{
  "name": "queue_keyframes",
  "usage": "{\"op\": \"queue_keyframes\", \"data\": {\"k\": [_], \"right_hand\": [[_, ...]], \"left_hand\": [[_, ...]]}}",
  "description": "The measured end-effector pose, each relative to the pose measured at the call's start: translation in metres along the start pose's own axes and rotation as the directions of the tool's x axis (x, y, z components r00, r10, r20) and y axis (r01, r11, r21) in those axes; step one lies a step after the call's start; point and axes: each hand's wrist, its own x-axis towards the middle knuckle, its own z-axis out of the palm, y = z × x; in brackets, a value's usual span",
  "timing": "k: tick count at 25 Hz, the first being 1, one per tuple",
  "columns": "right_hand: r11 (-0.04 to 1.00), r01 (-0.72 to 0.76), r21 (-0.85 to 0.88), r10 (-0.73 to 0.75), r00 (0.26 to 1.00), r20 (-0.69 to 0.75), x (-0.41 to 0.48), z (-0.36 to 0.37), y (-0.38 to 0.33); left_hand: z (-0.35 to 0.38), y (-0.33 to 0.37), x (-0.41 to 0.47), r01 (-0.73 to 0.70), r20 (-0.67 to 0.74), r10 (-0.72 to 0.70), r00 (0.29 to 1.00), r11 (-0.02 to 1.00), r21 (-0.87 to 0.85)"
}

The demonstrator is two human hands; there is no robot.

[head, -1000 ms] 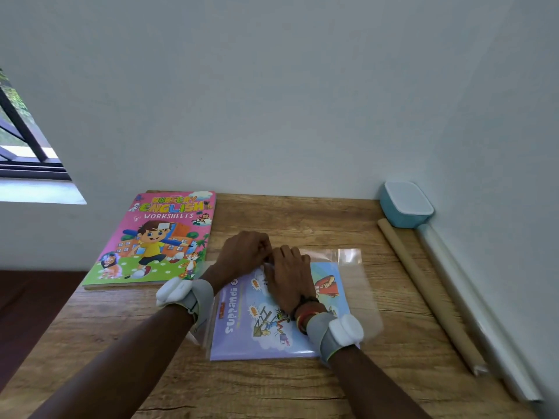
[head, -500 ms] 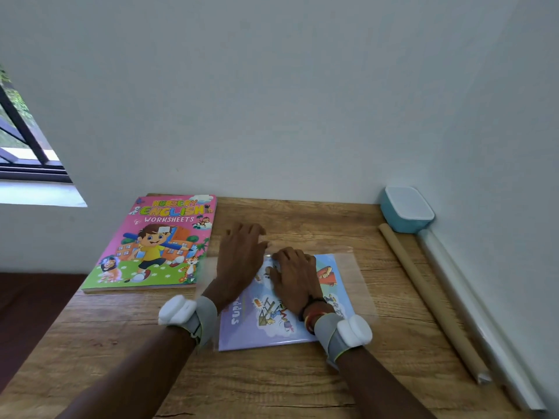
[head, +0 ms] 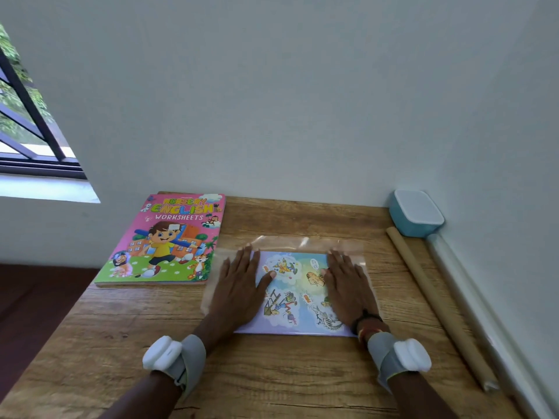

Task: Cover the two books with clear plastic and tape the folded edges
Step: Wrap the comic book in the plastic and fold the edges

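A small lilac picture book [head: 295, 293] lies flat at the middle of the wooden table [head: 272, 373], on a sheet of clear plastic [head: 305, 243] that sticks out past its far, left and right edges. My left hand [head: 239, 285] lies flat with straight fingers on the book's left edge and the plastic beside it. My right hand [head: 346, 284] lies flat on the book's right side. A larger pink worksheets book [head: 165, 240] lies uncovered at the table's back left.
A teal box with a white lid [head: 416, 213] stands in the back right corner. A brown paper roll [head: 435, 300] and a clear plastic roll [head: 472, 300] lie along the right wall. The table's left edge drops to a dark floor.
Both hands have slid apart from the book's middle to its left and right sides and now lie flat. The book has turned to sit square on the plastic.
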Motion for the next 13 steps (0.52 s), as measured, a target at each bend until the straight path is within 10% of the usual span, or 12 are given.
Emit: {"op": "queue_keyframes", "data": {"k": [9, 13], "right_hand": [[0.942, -0.293, -0.162, 0.283, 0.955, -0.086, -0.003, -0.003, -0.007], [0.966, -0.253, -0.05, 0.228, 0.929, -0.292, -0.014, -0.002, -0.05]], "left_hand": [[-0.015, -0.007, -0.003, 0.157, -0.03, -0.156, 0.987, 0.987, 0.026], [-0.021, 0.024, -0.007, -0.1, -0.253, 0.126, 0.959, 0.988, 0.115]]}}
